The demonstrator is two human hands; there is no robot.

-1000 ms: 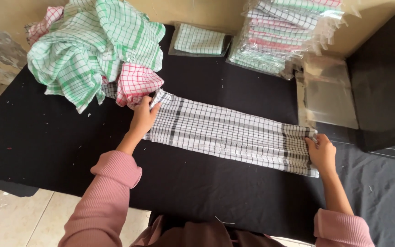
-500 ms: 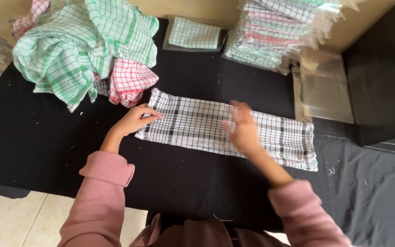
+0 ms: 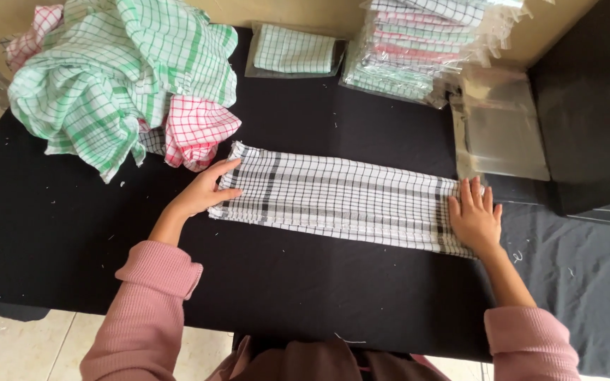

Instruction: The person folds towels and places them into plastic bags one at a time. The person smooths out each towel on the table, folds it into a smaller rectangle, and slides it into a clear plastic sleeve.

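A black-and-white checked cloth (image 3: 340,201), folded into a long strip, lies across the black table (image 3: 72,233). My left hand (image 3: 210,189) rests on its left end, fingers together and thumb on the fabric's edge. My right hand (image 3: 474,215) lies flat on its right end with the fingers spread. Neither hand grips anything.
A heap of green (image 3: 121,77) and red checked cloths (image 3: 199,130) sits at the back left. A bagged folded cloth (image 3: 292,49) lies at the back middle, a stack of bagged cloths (image 3: 418,49) to its right, and empty clear bags (image 3: 501,127) beside a black box (image 3: 594,106).
My right hand swept from the middle of the strip back out to its right end, flattening the cloth. The left hand stayed at the left end.
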